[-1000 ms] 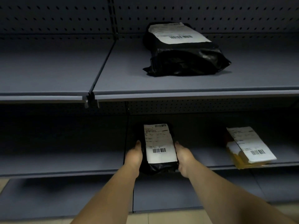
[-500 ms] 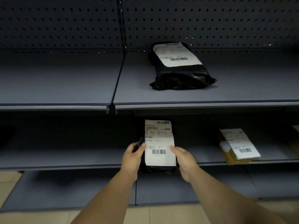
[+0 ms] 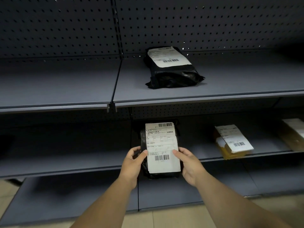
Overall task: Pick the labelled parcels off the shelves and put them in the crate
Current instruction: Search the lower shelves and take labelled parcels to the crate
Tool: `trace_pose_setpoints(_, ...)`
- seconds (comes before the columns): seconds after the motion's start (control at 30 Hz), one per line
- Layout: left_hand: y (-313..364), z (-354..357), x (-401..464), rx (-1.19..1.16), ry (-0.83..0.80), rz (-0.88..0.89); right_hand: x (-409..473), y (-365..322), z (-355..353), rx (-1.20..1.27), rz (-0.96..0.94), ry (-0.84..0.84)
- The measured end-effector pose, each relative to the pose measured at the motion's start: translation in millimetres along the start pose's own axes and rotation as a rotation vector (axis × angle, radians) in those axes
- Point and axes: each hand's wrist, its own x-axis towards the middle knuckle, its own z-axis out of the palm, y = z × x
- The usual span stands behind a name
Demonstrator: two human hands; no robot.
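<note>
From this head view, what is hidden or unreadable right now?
- Crate: out of frame, head view.
- Tan parcel, middle shelf: cut by the right edge.
- Held black parcel: its label covers the front; the small print is too small to read.
- Left hand fingers: behind the parcel.

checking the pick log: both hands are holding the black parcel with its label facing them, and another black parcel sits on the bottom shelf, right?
Not quite. The head view shows the other black parcel on the upper shelf, not the bottom one. The rest holds: left hand and right hand hold the black parcel, label towards them.
</note>
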Motion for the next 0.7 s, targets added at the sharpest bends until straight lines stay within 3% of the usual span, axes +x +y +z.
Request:
trace_pose_setpoints(0.37,2.6,15.0,4.2,0.005,-0.030,0.003,4.9,-9.0,-12.7,0.006,-0.006,0.011)
trace_pose_setpoints(0.7,2.3,27.6,16.0,0.047,0.043,-0.049,25.8,-10.7,-16.5,-0.076,0.032,0.078)
